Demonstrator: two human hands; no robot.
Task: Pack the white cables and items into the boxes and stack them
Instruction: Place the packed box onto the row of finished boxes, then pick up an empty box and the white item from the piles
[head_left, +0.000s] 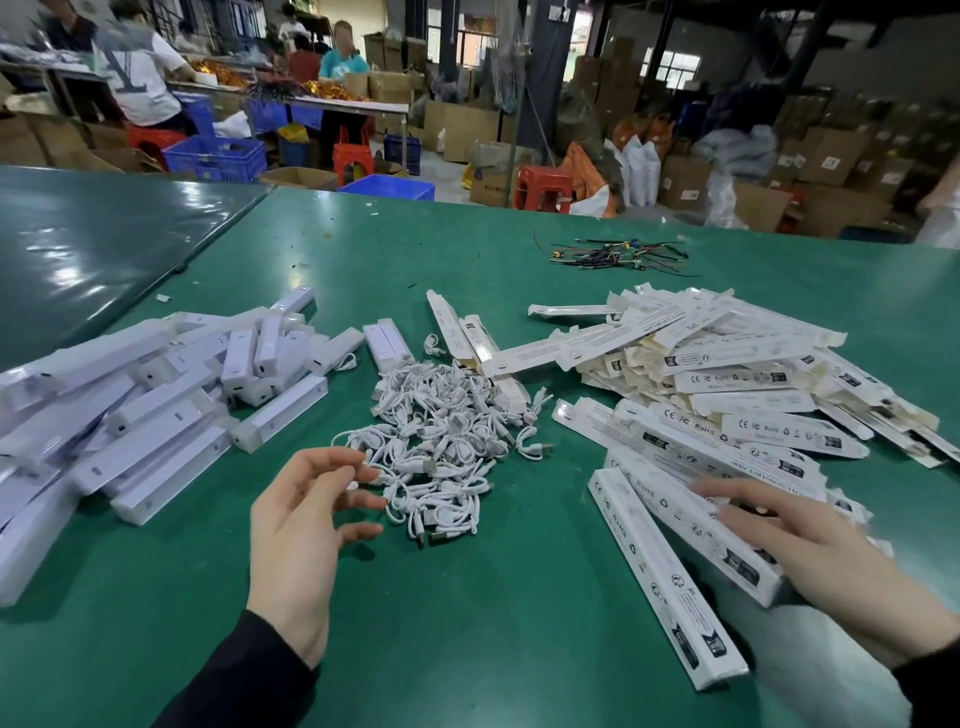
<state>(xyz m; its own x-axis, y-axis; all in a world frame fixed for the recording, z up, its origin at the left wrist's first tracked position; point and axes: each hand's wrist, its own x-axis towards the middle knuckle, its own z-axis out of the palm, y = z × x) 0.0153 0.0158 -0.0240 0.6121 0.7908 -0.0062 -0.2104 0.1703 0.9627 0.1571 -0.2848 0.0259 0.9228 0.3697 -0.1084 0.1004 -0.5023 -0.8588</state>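
The left hand (306, 525) reaches palm-in to the near side of the heap of white cables (441, 441) in the middle of the green worktop (493, 623); thumb and forefinger appear to pinch the end of one coiled cable at the heap's edge, the other fingers spread loose, though the contact is small and hard to confirm. The right hand (810, 551) lies with straight fingers flat on a long white box (711, 525) at the near end of the pile of flat printed boxes (727, 374) toward the right edge, pressing rather than gripping it. The white bar-shaped items (156, 405) are heaped toward the left edge. The step looks like gathering one cable and one box. To do it well, draw a single coil clear of its tangled neighbours before lifting, and slide the top box off the pile instead of pulling from beneath, which could scatter the stack. The box panels carry "CE", "FC" and "RoHS" marks with recycling symbols; one seems to read "Made in China", and the finer print is too small to read. A bundle of dark wire ties (618, 257) lies near the far edge.
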